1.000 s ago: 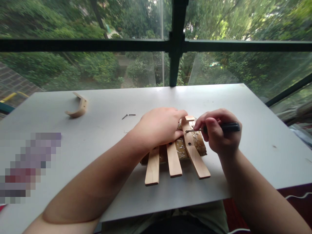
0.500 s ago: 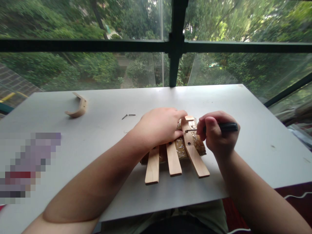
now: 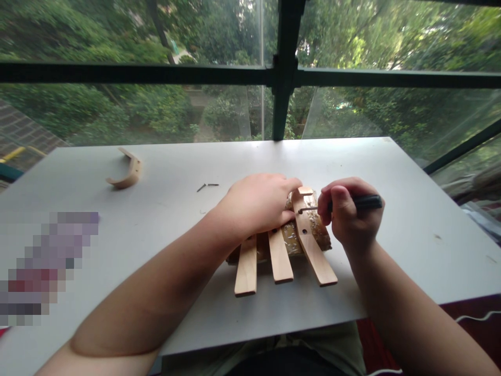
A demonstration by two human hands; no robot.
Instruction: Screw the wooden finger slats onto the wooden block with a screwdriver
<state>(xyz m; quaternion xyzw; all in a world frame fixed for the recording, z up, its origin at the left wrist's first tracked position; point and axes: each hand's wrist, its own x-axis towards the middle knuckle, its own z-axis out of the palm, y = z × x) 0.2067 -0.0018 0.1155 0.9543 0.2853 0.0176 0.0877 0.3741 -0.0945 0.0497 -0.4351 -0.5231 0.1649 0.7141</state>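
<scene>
Dark green window frame (image 3: 287, 75) spans the back, greenery behind the glass; white table (image 3: 415, 224) sits in front of it, filling most of the lower view; pixelated patch (image 3: 50, 261) covers something at table left, can't tell what; left hand (image 3: 260, 201) is palm down over the taped block (image 3: 291, 241), index finger and thumb tip against the left edge of the right wooden hook (image 3: 315, 256), remaining fingers hidden, so can't tell what they grip; right hand (image 3: 354, 214) is clenched around the black handle of a screwdriver (image 3: 368, 202); block is brown and shiny, on the table near the person's edge; three curved hooks lie across it side by side, lower ends sticking out past its near side; left wooden hook (image 3: 246, 269) and middle wooden hook (image 3: 281, 261) have their upper parts under the left hand; a fourth wooden hook (image 3: 133, 175) stands well apart at far left; screwdriver shaft lies nearly level, tip at the right hook's upper hole; lower hole (image 3: 304, 231) shows dark; two screws (image 3: 213, 184) lie on the table beyond the left forearm, close together.
</scene>
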